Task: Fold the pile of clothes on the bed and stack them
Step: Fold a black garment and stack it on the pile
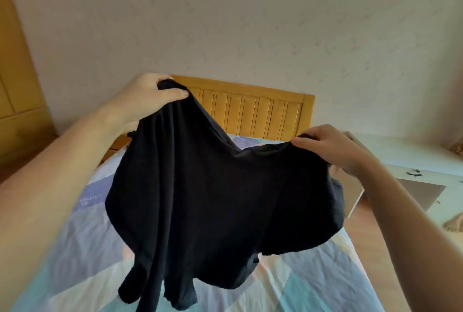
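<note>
A black garment (213,206) hangs spread in the air above the bed (313,279). My left hand (147,94) grips its upper left edge, raised in front of the headboard. My right hand (330,146) pinches the upper right edge, lower than the left. The cloth sags between the two hands and its lower part drapes down toward the patterned sheet. The garment hides the middle of the bed, and no pile of clothes shows in this view.
A wooden headboard (255,111) stands against the pale wall. A wooden wardrobe (17,81) is at the left. A white cabinet (413,176) stands right of the bed, with wooden floor (370,249) between them.
</note>
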